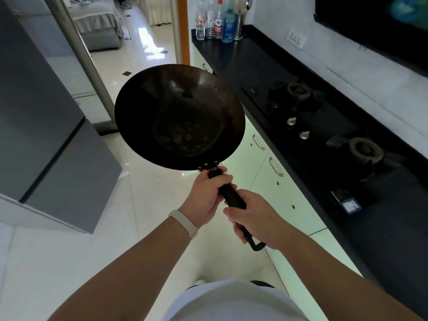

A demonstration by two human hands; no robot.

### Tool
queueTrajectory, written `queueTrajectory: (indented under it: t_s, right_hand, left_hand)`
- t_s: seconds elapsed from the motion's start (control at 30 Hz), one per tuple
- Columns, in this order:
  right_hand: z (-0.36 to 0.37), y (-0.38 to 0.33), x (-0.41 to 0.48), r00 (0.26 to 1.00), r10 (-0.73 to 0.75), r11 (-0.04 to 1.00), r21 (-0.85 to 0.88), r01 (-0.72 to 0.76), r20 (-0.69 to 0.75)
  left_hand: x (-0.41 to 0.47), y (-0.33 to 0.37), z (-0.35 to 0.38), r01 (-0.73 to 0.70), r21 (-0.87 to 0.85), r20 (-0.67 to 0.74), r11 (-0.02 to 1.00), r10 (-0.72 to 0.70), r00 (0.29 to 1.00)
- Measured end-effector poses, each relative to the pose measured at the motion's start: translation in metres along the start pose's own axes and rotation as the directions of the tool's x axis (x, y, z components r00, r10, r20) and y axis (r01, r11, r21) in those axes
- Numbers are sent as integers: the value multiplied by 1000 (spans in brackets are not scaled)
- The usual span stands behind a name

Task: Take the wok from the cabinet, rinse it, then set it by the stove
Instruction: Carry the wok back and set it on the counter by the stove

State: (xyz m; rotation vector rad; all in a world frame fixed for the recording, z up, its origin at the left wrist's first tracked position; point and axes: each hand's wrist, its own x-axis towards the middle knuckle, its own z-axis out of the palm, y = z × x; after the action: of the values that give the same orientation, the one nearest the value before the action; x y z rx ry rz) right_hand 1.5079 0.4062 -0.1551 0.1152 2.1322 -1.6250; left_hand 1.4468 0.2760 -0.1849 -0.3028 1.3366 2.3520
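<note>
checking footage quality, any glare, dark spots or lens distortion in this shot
Head view: strong window glare on the floor tiles; black countertop and stove lose detail in darkness; wok interior is murky; wide-angle lens bends the fridge and counter edges.

This was a home kitchen: a black table [254, 56] along the wall at three o'clock carried a two-burner gas stove [324, 126], with white cabinets [273, 181] beneath, bottles [215, 22] at one o'clock, and a bed [97, 26] through the doorway at eleven.
</note>
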Motion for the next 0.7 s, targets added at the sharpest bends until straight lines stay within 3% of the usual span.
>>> queueTrajectory:
  t_s: [0.4, 0.7]
  right_hand:
    - [-12, -40, 137, 996, -24, 999, 42, 20, 86]
    - [-57, -88, 273, 977, -64, 996, 74, 50, 204]
  left_hand:
    - [108, 65, -38, -13, 23, -81, 1000, 15, 997]
    - [220, 138, -42, -83, 150, -154, 985, 107, 982]
